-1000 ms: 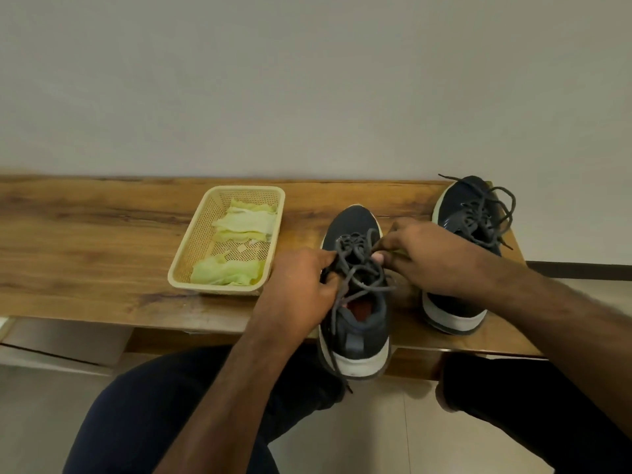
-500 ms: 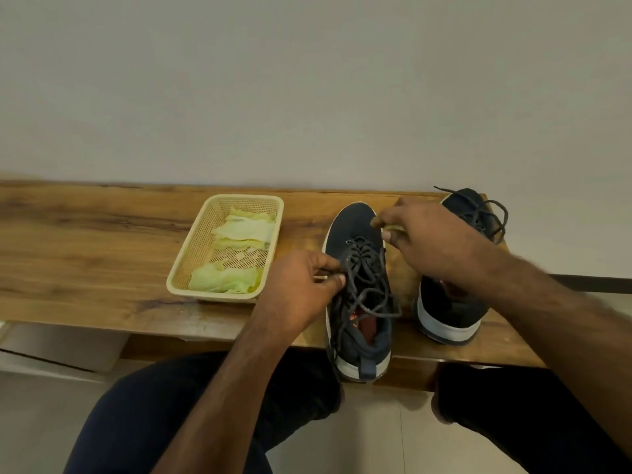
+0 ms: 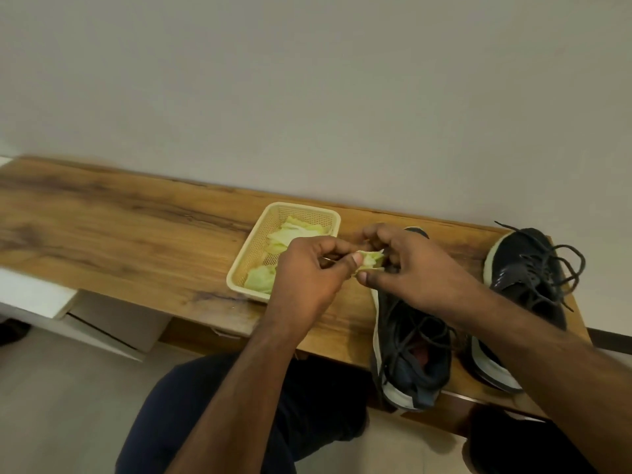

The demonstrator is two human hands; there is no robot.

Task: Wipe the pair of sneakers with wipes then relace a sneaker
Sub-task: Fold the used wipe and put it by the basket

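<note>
Two dark sneakers with white soles stand on the wooden bench (image 3: 136, 234). The nearer sneaker (image 3: 410, 354) has loose grey laces and its heel overhangs the front edge. The second sneaker (image 3: 526, 278) stands to its right with tangled laces. My left hand (image 3: 307, 271) and my right hand (image 3: 413, 268) meet above the nearer sneaker's toe. Both pinch a small crumpled pale green wipe (image 3: 371, 261) between them. My right forearm hides part of both sneakers.
A cream plastic basket (image 3: 249, 261) with pale green wipes (image 3: 290, 230) sits on the bench left of the sneakers. A plain wall runs behind the bench. White boxes (image 3: 102, 323) lie under its left part. My knees in dark trousers are below the front edge.
Both hands left the laces of the nearer sneaker and came together holding a green wipe. The view swung left and tilted, so the bench now runs diagonally.
</note>
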